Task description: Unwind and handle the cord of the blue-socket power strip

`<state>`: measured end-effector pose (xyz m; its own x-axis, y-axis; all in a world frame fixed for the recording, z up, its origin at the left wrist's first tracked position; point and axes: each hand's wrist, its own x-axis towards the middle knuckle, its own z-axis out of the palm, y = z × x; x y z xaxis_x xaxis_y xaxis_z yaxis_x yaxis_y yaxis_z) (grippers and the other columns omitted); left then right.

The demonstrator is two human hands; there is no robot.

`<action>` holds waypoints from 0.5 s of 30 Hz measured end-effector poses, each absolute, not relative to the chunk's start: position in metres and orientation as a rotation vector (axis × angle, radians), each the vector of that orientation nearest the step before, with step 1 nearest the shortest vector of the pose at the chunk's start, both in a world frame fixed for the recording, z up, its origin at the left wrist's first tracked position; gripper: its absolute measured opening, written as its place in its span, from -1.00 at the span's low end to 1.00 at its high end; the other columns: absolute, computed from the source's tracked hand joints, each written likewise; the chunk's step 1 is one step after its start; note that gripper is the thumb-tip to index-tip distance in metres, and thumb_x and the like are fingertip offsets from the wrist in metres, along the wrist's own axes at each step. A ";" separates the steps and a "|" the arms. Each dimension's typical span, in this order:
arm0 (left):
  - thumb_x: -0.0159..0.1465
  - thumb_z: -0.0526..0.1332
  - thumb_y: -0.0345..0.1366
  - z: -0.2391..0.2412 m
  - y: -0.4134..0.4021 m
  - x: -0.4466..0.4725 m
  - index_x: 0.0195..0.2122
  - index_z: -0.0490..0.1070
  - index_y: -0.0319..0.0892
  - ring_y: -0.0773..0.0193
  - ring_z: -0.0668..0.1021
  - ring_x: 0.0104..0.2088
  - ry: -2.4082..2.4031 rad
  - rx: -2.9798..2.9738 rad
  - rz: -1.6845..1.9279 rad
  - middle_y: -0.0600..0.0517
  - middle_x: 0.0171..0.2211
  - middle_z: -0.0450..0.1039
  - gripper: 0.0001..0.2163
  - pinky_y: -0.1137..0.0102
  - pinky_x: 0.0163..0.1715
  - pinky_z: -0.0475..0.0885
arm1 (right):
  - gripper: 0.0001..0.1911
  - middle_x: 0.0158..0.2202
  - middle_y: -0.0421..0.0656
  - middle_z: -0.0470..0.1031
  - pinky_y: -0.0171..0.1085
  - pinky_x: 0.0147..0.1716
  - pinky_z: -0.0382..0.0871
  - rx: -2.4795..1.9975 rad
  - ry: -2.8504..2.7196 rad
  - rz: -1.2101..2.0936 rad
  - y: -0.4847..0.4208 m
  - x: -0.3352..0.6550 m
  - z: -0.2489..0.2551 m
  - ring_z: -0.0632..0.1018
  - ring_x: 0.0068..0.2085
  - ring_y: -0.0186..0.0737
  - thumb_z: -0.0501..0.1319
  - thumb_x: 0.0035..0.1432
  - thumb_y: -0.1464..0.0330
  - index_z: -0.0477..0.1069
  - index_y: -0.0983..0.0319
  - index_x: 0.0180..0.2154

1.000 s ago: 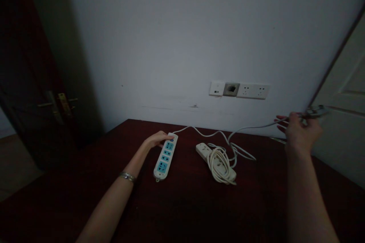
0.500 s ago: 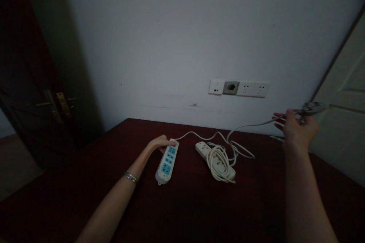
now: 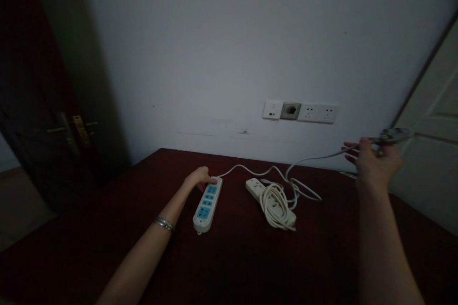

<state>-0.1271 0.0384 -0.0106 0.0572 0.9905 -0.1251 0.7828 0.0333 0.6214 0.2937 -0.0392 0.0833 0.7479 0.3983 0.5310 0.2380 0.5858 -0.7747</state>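
Note:
My left hand grips the far end of a white power strip with blue socket faces, which lies on the dark red table. A thin white cord runs from that end across the table and up to my right hand. Raised at the right, my right hand pinches the cord near a plug, whose shape is blurred. Between my hands lies a second white power strip with its own cable coiled on top; neither hand touches it.
Behind the table, the wall carries a row of socket plates. A dark door with a metal handle stands at the left, and a pale panelled door at the right.
The power strip under my left hand has shifted slightly left with the hand. My right hand stays almost in place, still holding the cord.

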 end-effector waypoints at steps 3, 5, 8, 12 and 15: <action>-0.11 0.37 -0.22 0.013 0.023 -0.109 -0.65 0.31 -0.19 -0.07 0.53 -0.25 1.882 1.967 0.796 -0.12 -0.56 0.44 -0.76 0.19 -0.26 0.40 | -0.79 -0.55 -0.23 0.43 -0.46 -0.62 0.39 -0.918 -0.756 0.069 -0.046 0.286 0.091 0.50 -0.60 -0.36 0.20 -0.03 0.37 0.32 0.26 -0.27; 0.03 0.27 -0.19 0.030 0.008 -0.088 -0.50 0.39 -0.20 -0.08 0.50 -0.16 1.817 2.149 0.913 -0.19 -0.38 0.48 -0.82 0.14 -0.17 0.35 | -0.78 -0.54 -0.23 0.43 -0.46 -0.61 0.41 -0.871 -0.739 0.055 -0.053 0.279 0.099 0.52 -0.57 -0.33 0.23 -0.05 0.35 0.30 0.28 -0.31; 0.13 0.18 -0.28 0.047 -0.014 -0.043 -0.15 0.38 -0.21 0.04 0.45 -0.07 1.414 2.566 1.062 -0.19 -0.10 0.42 -0.74 0.23 -0.09 0.33 | -0.74 -0.52 -0.22 0.43 -0.43 -0.58 0.45 -0.799 -0.729 0.055 -0.062 0.267 0.112 0.55 -0.52 -0.30 0.25 -0.05 0.32 0.29 0.29 -0.30; 0.14 0.06 -0.50 0.045 -0.018 0.024 0.01 0.27 -0.26 0.18 0.35 0.07 0.834 3.079 0.911 -0.16 0.02 0.34 -0.62 0.30 0.03 0.25 | -0.69 -0.51 -0.21 0.43 -0.34 -0.49 0.52 -0.674 -0.719 0.043 -0.074 0.251 0.126 0.58 -0.45 -0.23 0.27 -0.05 0.28 0.28 0.29 -0.27; 0.12 0.10 -0.48 0.037 -0.003 0.060 -0.14 0.38 -0.27 0.16 0.46 -0.07 0.726 3.216 0.643 -0.16 -0.14 0.46 -0.73 0.29 -0.04 0.30 | -0.68 -0.47 -0.18 0.46 -0.27 -0.43 0.54 -0.598 -0.725 0.046 -0.082 0.244 0.134 0.59 -0.42 -0.20 0.26 -0.02 0.27 0.25 0.28 -0.25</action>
